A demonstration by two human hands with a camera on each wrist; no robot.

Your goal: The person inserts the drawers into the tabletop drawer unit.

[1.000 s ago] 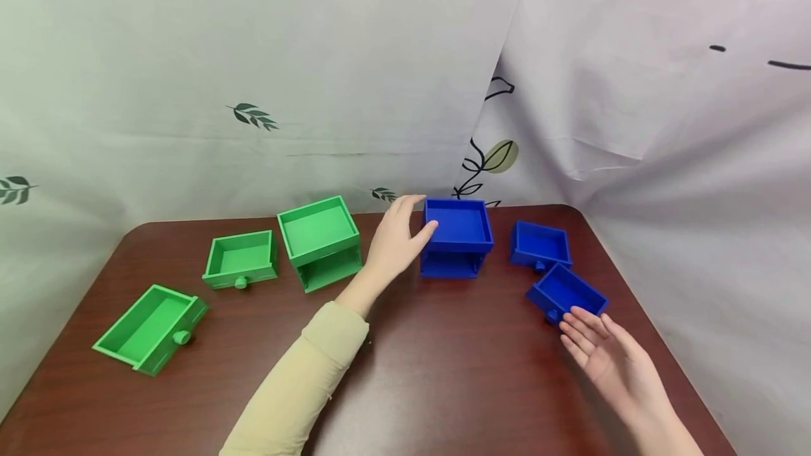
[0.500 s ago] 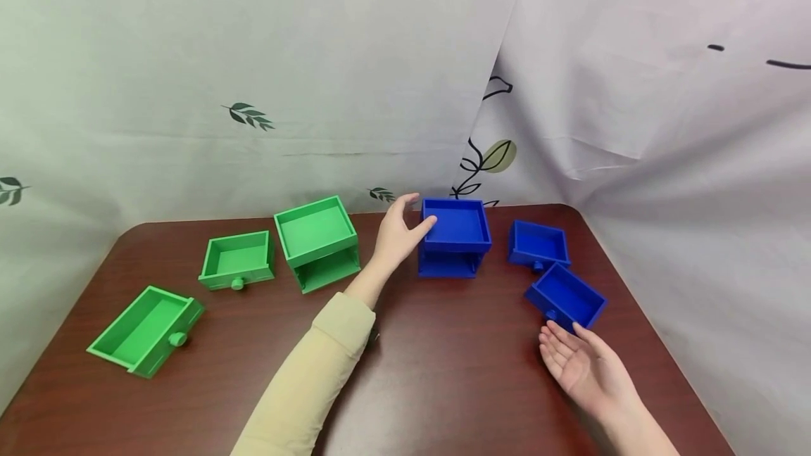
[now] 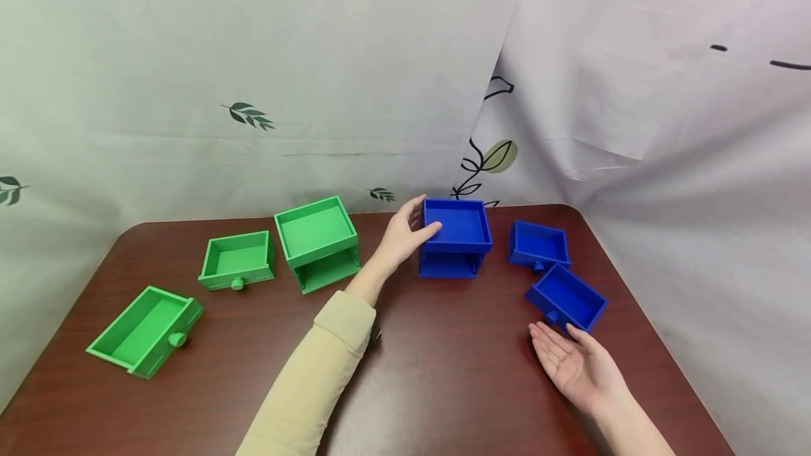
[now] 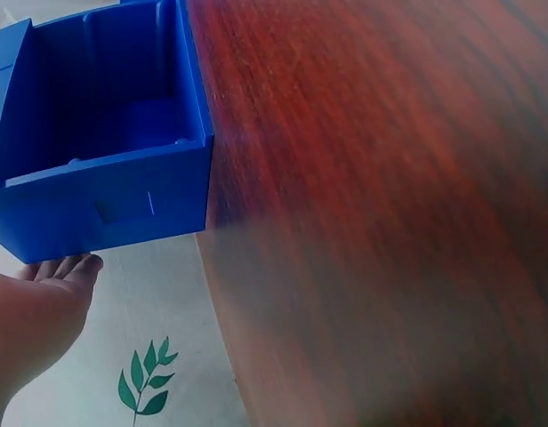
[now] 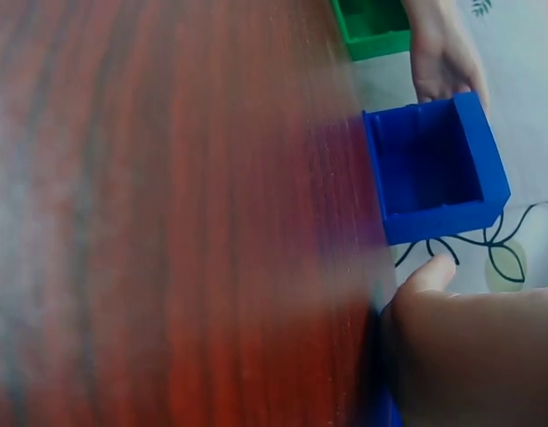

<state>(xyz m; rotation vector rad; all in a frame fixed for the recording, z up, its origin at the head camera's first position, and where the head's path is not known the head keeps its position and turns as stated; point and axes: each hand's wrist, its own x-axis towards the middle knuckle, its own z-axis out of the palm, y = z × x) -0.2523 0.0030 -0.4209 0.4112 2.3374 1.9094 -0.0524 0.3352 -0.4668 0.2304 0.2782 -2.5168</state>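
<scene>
A blue drawer cabinet [image 3: 455, 224] with a tray-like top and a hollow front stands at the table's back. My left hand [image 3: 399, 234] is at its left side, the thumb over the top's left rim and the other fingers by the back left corner. In the left wrist view, fingertips of that hand [image 4: 56, 298] meet the cabinet's side wall [image 4: 114, 205]. My right hand [image 3: 579, 371] lies palm up with fingers extended, holding nothing, just in front of a blue drawer [image 3: 567, 294] with a round knob. Another blue drawer [image 3: 538, 241] sits right behind that one.
A green cabinet [image 3: 317, 227] with a hollow front stands left of the blue one. Two green drawers, a nearer drawer [image 3: 142, 333] and a farther drawer [image 3: 241, 255], lie left of it. A pale cloth backdrop [image 3: 355, 90] rises behind the brown table [image 3: 443, 357].
My left hand draws back slightly, then moves in against the blue cabinet's side. My right hand shifts left and toward me, away from the nearer blue drawer. The cabinets and drawers stay put.
</scene>
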